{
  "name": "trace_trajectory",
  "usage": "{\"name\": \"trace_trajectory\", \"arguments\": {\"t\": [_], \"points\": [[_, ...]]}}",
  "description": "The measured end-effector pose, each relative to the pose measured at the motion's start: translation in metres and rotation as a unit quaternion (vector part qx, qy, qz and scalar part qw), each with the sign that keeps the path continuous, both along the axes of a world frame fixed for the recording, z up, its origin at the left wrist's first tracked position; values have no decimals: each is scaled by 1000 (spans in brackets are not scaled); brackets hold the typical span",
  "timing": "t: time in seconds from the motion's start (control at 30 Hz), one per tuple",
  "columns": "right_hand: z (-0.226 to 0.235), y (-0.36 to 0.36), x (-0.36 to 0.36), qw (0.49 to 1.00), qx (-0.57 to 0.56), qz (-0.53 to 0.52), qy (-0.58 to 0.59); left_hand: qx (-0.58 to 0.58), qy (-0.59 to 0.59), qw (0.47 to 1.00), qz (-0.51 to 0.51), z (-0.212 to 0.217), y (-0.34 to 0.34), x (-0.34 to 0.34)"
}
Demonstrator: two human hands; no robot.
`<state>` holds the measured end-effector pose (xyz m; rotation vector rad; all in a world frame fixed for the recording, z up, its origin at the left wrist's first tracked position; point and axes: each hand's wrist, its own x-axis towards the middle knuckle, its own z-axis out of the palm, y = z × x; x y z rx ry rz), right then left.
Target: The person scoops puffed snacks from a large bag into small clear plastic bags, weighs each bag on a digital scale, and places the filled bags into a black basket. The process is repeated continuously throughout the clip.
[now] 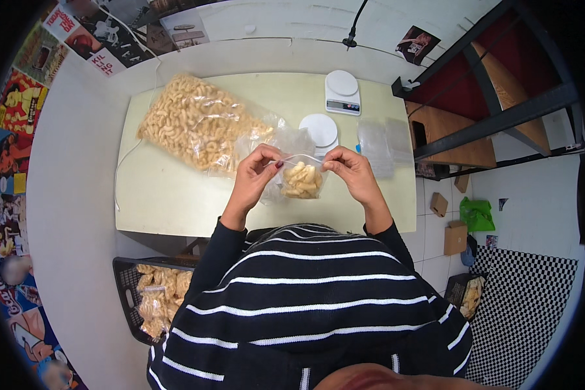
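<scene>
A small clear zip bag (302, 182) with pale yellow curved puff snacks in it hangs between my two hands, over the front part of the table. My left hand (259, 174) pinches the bag's top edge at its left corner. At the right corner, my right hand (352, 170) pinches the same edge between thumb and fingers. Just behind the bag stands a white scale (320, 131), partly hidden by my hands and the bag. To the left lies a large clear sack (192, 123) full of the same curved puffs, its crumpled mouth reaching toward my left hand.
A second white scale (342, 93) with a display stands at the table's back. Flat empty clear bags (376, 140) lie right of my right hand. A black crate (129, 292) of filled bags sits below left. Black metal shelving (494, 133) borders the right side.
</scene>
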<state>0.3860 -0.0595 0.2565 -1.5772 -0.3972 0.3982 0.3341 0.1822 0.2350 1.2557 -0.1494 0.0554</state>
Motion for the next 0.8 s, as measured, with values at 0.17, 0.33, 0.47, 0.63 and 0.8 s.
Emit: {"name": "trace_trajectory", "arguments": {"t": [0.17, 0.33, 0.47, 0.63, 0.8], "points": [[0, 6, -9, 996, 13, 89, -8, 15, 37, 969, -243, 4, -1, -10], [-5, 17, -19, 997, 4, 74, -9, -9, 69, 963, -261, 1, -12, -31], [-20, 19, -10, 998, -20, 35, 50, 24, 70, 972, -222, -10, 9, -40], [-86, 30, 1, 965, -235, 101, -50, -43, 44, 998, 10, -5, 53, -54], [-138, 74, 9, 914, -315, 107, -233, -71, 44, 981, 177, -5, 100, -62]]}}
